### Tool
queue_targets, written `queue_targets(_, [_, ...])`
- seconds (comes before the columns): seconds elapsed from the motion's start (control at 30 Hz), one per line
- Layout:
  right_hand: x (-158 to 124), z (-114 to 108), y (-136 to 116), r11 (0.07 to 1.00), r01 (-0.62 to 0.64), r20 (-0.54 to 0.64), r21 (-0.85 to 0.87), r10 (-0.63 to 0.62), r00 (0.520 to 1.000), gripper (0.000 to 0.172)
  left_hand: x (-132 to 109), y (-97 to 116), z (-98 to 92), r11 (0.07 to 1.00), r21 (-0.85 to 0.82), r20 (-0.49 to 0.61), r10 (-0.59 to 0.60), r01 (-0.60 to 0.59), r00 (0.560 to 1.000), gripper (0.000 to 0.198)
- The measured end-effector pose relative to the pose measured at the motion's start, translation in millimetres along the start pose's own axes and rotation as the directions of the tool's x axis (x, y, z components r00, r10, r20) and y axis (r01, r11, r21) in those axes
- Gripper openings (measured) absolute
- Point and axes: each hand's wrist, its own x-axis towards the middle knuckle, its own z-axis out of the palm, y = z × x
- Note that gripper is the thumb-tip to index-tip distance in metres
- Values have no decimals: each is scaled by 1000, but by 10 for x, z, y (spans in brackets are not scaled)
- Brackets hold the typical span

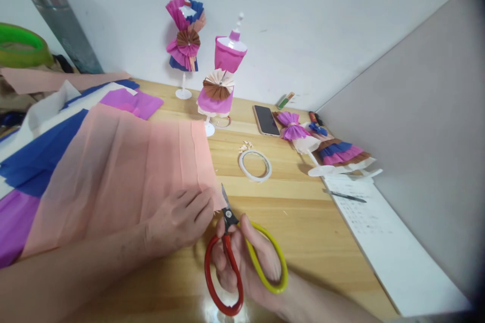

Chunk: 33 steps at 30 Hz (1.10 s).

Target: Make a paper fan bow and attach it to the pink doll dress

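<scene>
A wide sheet of peach crepe paper (151,161) lies across the left half of the table. My left hand (185,219) is closed on its lower right corner. In my right hand (250,260) are scissors (228,215) with one red and one yellow handle, spread apart. Their blades point away from me, at the paper's right edge beside my left fingers. How far the blades are parted is hard to tell, since the paper partly hides them.
Two dressed mini mannequins (221,83) stand by the wall; another (337,154) lies at the right. A tape roll (255,165), a phone (266,120), a pen (346,196) on white paper (397,242), a tall bottle (68,25) and blue paper (45,154) surround the work area.
</scene>
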Motion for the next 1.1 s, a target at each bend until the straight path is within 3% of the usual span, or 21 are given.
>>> queue_targets(0.5, [73, 47, -41, 998, 54, -99, -41, -58, 993, 57, 47, 37, -40, 999, -35, -23, 22, -23, 999, 29])
queue_targets(0.77, [67, 36, -60, 996, 77, -14, -51, -78, 997, 55, 52, 38, -47, 998, -53, -44, 26, -28, 999, 28])
queue_targets(0.9, [82, 7, -45, 998, 59, -6, 37, -58, 998, 50, 40, 36, -49, 998, -55, -40, 27, -29, 999, 29])
queue_targets(1.1, [108, -50, -7, 988, 61, 111, 142, -77, 991, 42, 8, 41, -37, 999, -30, -41, 23, -24, 999, 31])
